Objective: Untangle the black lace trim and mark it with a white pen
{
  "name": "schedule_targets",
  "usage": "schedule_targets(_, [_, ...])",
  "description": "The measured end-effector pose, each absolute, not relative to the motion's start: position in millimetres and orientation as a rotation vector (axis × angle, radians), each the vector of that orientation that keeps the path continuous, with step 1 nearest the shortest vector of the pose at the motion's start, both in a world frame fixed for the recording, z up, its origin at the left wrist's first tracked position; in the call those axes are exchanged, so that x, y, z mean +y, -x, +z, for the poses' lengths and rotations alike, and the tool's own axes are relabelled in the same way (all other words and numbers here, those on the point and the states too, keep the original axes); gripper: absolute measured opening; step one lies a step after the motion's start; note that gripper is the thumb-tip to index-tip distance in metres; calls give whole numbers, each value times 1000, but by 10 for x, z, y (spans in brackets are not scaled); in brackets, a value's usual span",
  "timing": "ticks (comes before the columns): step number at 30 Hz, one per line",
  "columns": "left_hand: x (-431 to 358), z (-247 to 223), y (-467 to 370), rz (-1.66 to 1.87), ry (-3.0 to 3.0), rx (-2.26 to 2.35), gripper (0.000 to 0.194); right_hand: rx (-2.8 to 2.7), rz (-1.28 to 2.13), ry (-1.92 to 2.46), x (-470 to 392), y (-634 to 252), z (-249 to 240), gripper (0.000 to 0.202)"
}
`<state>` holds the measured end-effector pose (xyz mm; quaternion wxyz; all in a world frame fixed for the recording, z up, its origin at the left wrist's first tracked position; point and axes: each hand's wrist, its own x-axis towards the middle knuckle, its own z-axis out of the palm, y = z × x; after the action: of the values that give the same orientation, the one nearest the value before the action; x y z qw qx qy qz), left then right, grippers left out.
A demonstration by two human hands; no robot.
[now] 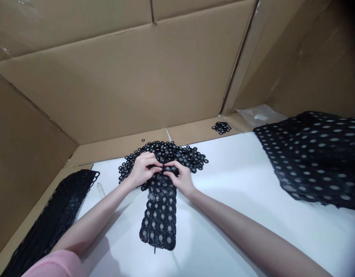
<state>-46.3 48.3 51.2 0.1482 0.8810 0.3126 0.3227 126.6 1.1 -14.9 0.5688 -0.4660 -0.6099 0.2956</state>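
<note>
A black strip (158, 219) with rows of pale round holes lies lengthwise on the white tabletop. My left hand (145, 168) and my right hand (181, 177) meet at its far end, thumbs and fingertips pinching the black material from either side. Right behind and around my hands spreads a heap of small black rings (191, 156). Whether a loose ring is also between my fingertips is too small to tell. Both hands are closed, and their tips nearly touch.
To the left lies a long black stack (59, 211) of similar material, beside a small whitish tube (100, 190). A large black holed sheet (313, 161) covers the right side. Near the cardboard wall (183, 73) are a small ring cluster (221, 127) and a clear plastic bag (261, 114).
</note>
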Motion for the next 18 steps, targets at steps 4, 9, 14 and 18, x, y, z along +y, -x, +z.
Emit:
schedule_targets(4, [491,461,473,982,-2439,895,11,-1447,686,1095,9,-1265,-151,12])
schedule_targets(9, [476,405,452,1087,-2142,949,10,-1447,683,1093,0,-1259,-139,13])
schedule_targets(14, [488,333,420,1166,-1818,1045,5,-1480,681,1099,-18,-1256,-113,16])
schedule_targets(18, [520,307,410,1167,-1601,1074,8,-1489,693,1094,-22,-1258,-106,20])
